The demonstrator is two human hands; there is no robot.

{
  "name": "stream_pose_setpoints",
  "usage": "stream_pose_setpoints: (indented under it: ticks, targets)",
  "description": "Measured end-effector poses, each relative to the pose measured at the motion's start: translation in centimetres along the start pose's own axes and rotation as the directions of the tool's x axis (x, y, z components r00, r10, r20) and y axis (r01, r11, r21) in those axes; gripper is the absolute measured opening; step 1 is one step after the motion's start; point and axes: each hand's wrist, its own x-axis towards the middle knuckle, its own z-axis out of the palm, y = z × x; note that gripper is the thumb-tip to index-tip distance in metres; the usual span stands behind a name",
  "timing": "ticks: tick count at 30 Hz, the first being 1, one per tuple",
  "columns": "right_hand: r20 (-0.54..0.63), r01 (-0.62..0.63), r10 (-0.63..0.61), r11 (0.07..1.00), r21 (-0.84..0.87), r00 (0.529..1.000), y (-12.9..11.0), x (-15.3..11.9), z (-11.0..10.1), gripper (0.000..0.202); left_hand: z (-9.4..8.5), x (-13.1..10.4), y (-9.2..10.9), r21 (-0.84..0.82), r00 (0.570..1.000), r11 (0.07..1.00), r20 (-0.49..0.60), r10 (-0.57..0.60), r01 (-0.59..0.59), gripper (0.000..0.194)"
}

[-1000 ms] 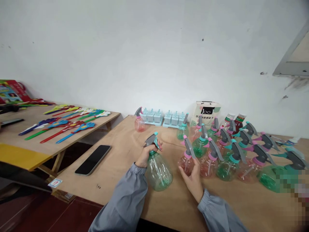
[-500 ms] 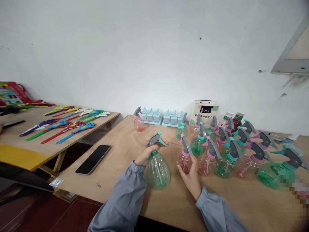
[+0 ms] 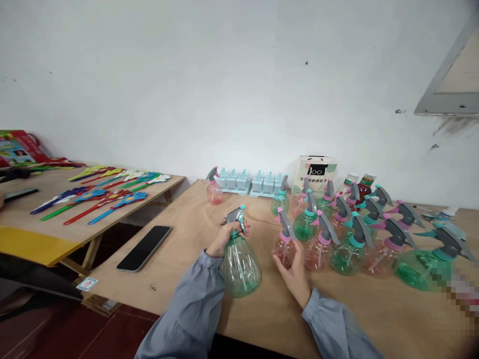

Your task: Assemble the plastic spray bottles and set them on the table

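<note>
My left hand (image 3: 223,238) is wrapped round the neck and trigger of a green spray bottle (image 3: 242,268), which is tilted, its base toward the right. My right hand (image 3: 295,271) has its thumb and fingers round a pink spray bottle (image 3: 283,249) that stands on the wooden table (image 3: 179,279). Beside it, to the right, stand several more pink and green spray bottles with grey heads, among them a pink one (image 3: 317,253) and a green one (image 3: 348,258).
A black phone (image 3: 144,248) lies left of my hands. At the back stand blue ice-pop moulds (image 3: 234,183), a lone pink bottle (image 3: 214,193) and a printed bag (image 3: 312,174). Colourful hand-shaped clappers (image 3: 108,199) lie on another table at left.
The green bottle in my left hand has tilted, its base swinging slightly, and my left fingers have closed round its trigger. My right hand stays on the pink bottle.
</note>
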Motion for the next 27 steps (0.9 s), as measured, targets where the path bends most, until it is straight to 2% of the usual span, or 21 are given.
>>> stream_pose_setpoints:
  ticks: [4,9,12,15,19,23,27]
  targets:
    - [0.006,-0.006,0.006,1.0,0.006,1.0,0.0,0.0,-0.1,0.064,0.2,-0.2,0.4,-0.001,0.997,0.998,0.045,0.065,-0.065,0.021]
    - [0.006,-0.01,0.01,1.0,0.004,1.0,0.1,0.0,0.0,0.065,0.2,0.0,0.3,0.028,0.985,0.99,-0.105,0.14,-0.138,0.011]
    - [0.014,-0.014,0.014,1.0,0.012,1.0,0.1,0.0,-0.1,0.065,-0.6,0.0,0.4,0.129,0.964,0.974,-0.168,0.204,-0.184,0.014]
    - [0.013,-0.011,0.011,1.0,0.014,1.0,0.1,0.0,-0.2,0.065,-2.6,0.0,0.9,0.35,0.934,0.912,-0.2,0.296,-0.215,0.024]
    - [0.013,-0.001,0.001,1.0,0.01,1.0,0.1,0.0,-0.1,0.065,-6.7,0.1,1.6,0.585,0.863,0.782,-0.263,0.432,-0.213,0.024]
    - [0.011,0.012,-0.012,1.0,0.011,1.0,0.1,0.0,0.1,0.065,-10.7,0.4,1.2,0.651,0.798,0.731,-0.32,0.51,-0.206,0.036]
    - [0.01,0.007,-0.007,1.0,0.005,1.0,0.1,-0.1,0.1,0.065,-13.2,0.9,0.4,0.68,0.777,0.711,-0.345,0.526,-0.18,0.042]
